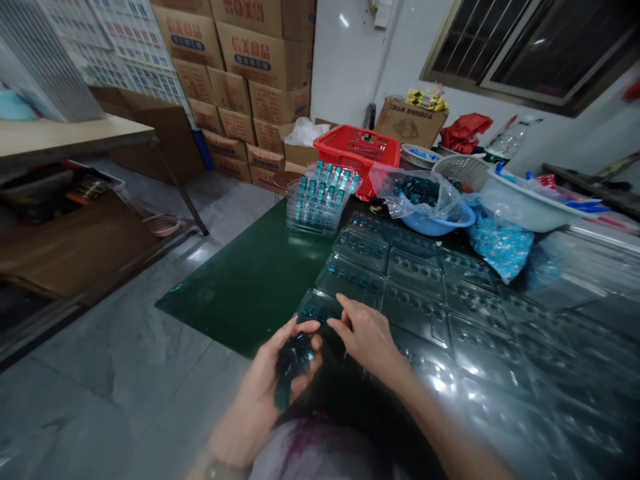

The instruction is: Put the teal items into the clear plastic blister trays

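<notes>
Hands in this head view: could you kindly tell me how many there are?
2: the left hand, cupped around dark teal pieces, and the right hand, thumb and forefinger apart, by a clear tray with some teal pieces in it.

Stacked cartons (pixel 273 57): "信美食品" in red; blue ovals (pixel 251 63) beneath, white lettering too small to read

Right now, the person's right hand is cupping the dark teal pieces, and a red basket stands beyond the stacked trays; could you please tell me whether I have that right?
Not quite: the head view shows the dark teal pieces cupped in the left hand, not the right. A red basket does stand beyond the stacked trays.
</notes>
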`<state>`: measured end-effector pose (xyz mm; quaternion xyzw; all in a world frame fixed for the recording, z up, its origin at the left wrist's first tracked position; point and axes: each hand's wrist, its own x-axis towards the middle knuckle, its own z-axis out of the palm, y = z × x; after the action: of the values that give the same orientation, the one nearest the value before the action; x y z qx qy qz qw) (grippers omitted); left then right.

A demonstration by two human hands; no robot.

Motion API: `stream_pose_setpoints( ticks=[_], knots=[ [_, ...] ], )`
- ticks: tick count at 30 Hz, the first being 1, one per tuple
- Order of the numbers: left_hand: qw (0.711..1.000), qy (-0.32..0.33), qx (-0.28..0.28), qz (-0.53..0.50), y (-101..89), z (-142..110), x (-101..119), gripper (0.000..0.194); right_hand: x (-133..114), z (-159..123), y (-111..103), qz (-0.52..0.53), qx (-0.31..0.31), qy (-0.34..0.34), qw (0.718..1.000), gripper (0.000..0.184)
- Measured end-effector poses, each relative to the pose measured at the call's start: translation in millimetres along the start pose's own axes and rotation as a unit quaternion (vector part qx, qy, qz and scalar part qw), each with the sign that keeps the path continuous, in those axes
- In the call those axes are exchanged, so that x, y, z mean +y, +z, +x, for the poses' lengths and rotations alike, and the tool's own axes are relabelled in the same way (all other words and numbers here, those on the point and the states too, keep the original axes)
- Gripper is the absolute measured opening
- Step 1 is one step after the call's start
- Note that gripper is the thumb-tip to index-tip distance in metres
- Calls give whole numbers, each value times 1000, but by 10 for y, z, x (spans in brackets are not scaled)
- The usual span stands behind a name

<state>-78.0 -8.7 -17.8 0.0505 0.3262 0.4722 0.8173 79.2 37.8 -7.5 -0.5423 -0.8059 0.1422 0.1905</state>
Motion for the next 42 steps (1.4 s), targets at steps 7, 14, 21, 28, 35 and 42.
stream_pose_setpoints(
  ticks=[7,14,21,28,35,42],
  knots=[
    [998,33,47,-12,80,11,-100,24,-407,-293,-221,141,-21,-81,986,23],
    [996,6,74,-42,270,-11,-160,14,-448,-368,-119,97,12,-89,991,9],
    [997,26,53,51,135,38,-220,22,-229,-274,-141,437,-51,84,894,14],
    [985,90,-1,149,129,-27,-216,19,-109,-184,-76,530,-15,147,835,14],
    [977,104,22,185,109,4,-204,18,-164,-186,-95,489,-35,98,866,14],
    [964,123,61,229,96,37,-219,22,-79,-165,-130,486,-102,113,861,13]
  ],
)
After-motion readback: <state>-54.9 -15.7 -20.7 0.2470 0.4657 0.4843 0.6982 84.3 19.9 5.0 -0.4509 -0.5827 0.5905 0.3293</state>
